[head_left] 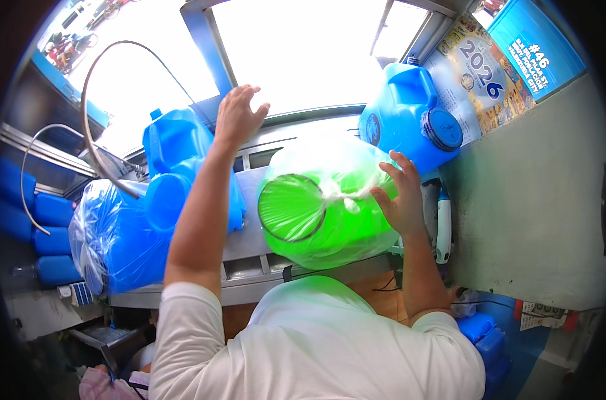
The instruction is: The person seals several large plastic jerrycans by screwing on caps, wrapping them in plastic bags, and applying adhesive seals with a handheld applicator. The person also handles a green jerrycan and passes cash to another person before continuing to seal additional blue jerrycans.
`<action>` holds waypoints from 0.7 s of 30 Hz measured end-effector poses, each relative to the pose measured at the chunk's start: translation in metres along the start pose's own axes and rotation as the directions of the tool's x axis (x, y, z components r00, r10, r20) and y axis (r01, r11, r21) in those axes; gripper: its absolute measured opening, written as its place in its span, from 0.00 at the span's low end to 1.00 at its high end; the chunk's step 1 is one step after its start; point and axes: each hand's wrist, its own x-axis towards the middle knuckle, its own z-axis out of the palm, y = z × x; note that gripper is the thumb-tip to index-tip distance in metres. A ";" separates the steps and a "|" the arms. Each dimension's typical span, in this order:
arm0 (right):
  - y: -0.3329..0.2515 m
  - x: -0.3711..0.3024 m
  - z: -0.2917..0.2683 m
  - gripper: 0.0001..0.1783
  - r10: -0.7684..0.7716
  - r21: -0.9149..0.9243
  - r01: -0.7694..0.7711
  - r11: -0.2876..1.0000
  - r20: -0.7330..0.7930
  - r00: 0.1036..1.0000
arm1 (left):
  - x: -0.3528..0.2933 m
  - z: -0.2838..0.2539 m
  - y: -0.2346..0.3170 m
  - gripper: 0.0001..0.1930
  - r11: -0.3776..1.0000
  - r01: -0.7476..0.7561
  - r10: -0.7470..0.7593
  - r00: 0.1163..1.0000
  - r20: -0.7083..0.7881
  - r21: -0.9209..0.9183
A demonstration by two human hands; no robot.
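Note:
A green water jug (pixel 356 223) sits on the metal counter in front of me. A clear plastic bag (pixel 376 167) wraps it, gathered into a twisted knot beside its round mouth. My right hand (pixel 404 200) is at the bag's right side, thumb and fingers apart; whether the fingertips touch the plastic I cannot tell. Raised toward the window, my left hand (pixel 239 117) has its fingers spread and nothing in it. Below that hand, to the left, is a blue jug (pixel 173 143) with a round blue cap (pixel 168 202).
A bagged blue jug (pixel 119 233) stands at the left, with a curved hose (pixel 84 110) above it. Another blue jug (pixel 399 110) is at the back right. A white handheld tool (pixel 443 230) hangs by the grey wall panel (pixel 529 207). Several blue containers (pixel 53 233) are stacked far left.

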 end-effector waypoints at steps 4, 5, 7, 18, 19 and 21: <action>0.043 0.046 -0.018 0.24 0.156 0.232 -0.116 0.966 -0.162 0.974 | 0.079 0.027 -0.057 0.26 0.840 -0.134 -0.072 0.933 0.352 0.525; 0.059 0.061 -0.025 0.23 0.183 0.204 -0.144 0.968 -0.188 0.965 | 0.083 0.026 -0.071 0.29 0.806 -0.146 -0.084 0.931 0.354 0.573; 0.087 0.085 -0.036 0.22 0.263 0.283 -0.200 0.938 -0.209 0.942 | 0.087 0.028 -0.091 0.28 0.629 -0.275 -0.083 0.906 0.415 0.727; 0.120 0.106 -0.012 0.21 0.171 0.236 -0.133 0.963 -0.149 0.974 | 0.093 0.021 -0.109 0.19 0.444 -0.051 -0.578 0.747 0.329 0.895; 0.122 0.111 -0.013 0.21 0.190 0.263 -0.152 0.953 -0.127 0.973 | 0.095 0.014 -0.104 0.21 0.424 -0.031 -0.619 0.719 0.314 0.905; 0.124 0.115 -0.011 0.21 0.242 0.381 -0.196 0.903 -0.076 0.967 | 0.111 0.006 -0.087 0.26 0.496 0.035 -0.737 0.545 0.399 0.868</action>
